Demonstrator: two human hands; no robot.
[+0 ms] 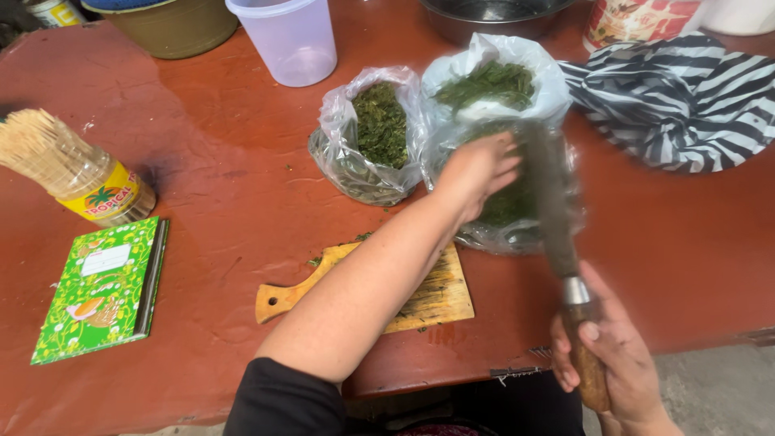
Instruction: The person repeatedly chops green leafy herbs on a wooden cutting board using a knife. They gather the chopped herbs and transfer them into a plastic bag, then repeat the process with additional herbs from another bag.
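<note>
cutting board (436, 300) before two bags of greens (379, 133), notebook (101, 289) far left, jar of sticks (73, 169) behind it

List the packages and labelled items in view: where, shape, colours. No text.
Jar of wooden sticks: table's left edge, lying tilted, yellow label with a palm picture.
Booklet: below the jar, flat, green cover with a white label patch.
Smaller plastic bag: centre, clear, open, chopped greens inside.
Larger plastic bag: right of it, clear, greens; left hand at it.
Printed container: top right, red and white.
</note>
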